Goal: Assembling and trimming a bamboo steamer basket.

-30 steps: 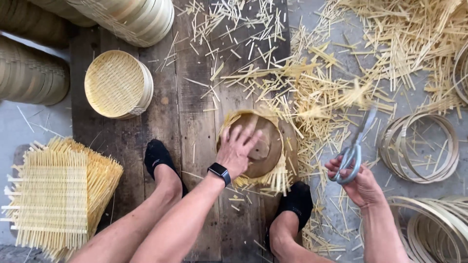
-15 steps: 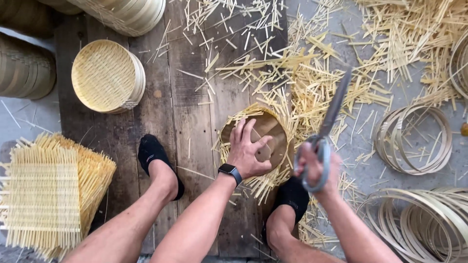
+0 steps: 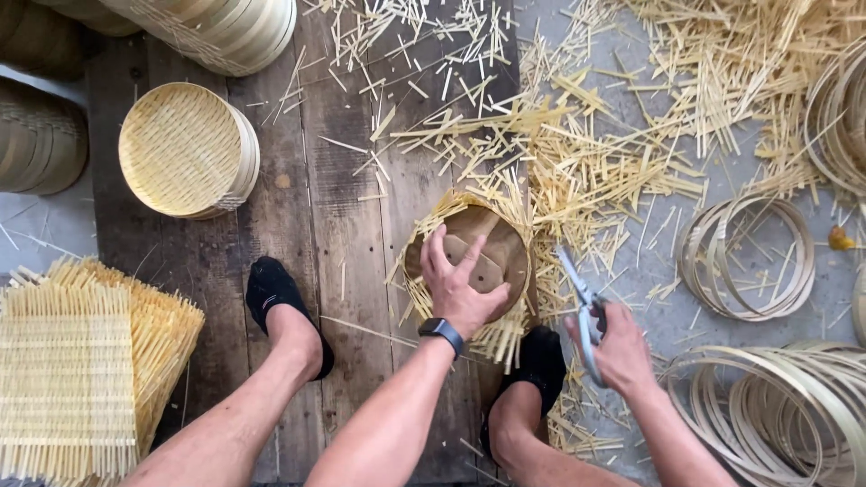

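Observation:
My left hand (image 3: 456, 281), with a dark watch at the wrist, presses flat on a round wooden form (image 3: 492, 251) that sits on a woven bamboo mat with loose strip ends sticking out around it. The fingers are spread. My right hand (image 3: 622, 352) grips a pair of scissors (image 3: 582, 298), blades pointing up-left toward the mat's right edge. Both my feet in black socks rest on the dark wooden board (image 3: 334, 198), the right foot (image 3: 539, 361) just below the mat.
A finished round woven tray (image 3: 185, 149) lies at upper left, with stacked bamboo rims (image 3: 225, 32) above it. Square woven mats (image 3: 81, 379) pile at lower left. Bamboo hoops (image 3: 749, 261) lie at right. Cut bamboo strips (image 3: 631, 117) litter the floor.
My right hand has brought the scissors down from a raised position to the right edge of the mat. The left hand stays pressed on the wooden form.

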